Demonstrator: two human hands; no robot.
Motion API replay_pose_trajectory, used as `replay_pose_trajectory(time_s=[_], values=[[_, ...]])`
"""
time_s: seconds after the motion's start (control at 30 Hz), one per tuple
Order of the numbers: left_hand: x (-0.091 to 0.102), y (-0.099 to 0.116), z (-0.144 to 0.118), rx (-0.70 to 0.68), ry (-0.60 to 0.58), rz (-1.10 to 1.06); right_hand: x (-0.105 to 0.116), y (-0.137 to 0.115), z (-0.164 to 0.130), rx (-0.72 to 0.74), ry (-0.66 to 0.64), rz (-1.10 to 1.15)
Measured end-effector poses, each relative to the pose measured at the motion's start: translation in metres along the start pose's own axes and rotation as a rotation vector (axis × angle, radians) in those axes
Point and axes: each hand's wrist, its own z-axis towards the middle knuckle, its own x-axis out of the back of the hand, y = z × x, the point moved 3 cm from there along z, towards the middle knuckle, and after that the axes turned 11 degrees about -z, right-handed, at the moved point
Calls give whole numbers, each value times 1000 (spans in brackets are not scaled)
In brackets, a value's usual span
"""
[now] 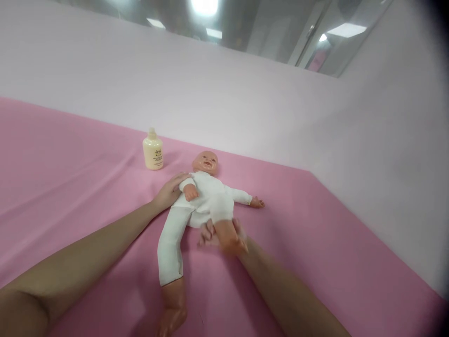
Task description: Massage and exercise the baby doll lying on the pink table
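l hand (170, 192) laid flat on doll (208, 185), r hand (209, 234) blurred behind its raised leg (222, 206), grip unclear; prob. midway, w/ other leg (171, 252) down, bottle (153, 153) untouched.

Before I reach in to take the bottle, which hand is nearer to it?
Left. The left hand touches the doll, just short of the bottle; the right hand is farther away, partly hidden behind the doll's bent leg.
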Motion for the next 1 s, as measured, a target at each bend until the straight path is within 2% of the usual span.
replay_pose_trajectory(time_s=[0.13, 0.2, 0.83, 0.93, 1.0], values=[[2, -3, 0, -14, -11, 44, 6, -9, -2, 62, 256, 109], [2, -2, -1, -16, -14, 50, 6, -11, -1, 37, 289, 116], [1, 6, -1, -4, -1, 28, 4, -11, 2, 30, 305, 42], [2, 6, -2, 51, 51, -46, 2, -8, 0, 83, 234, 42], [4, 1, -2, 163, 129, -111, -1, -4, -2, 88, 115, 0]])
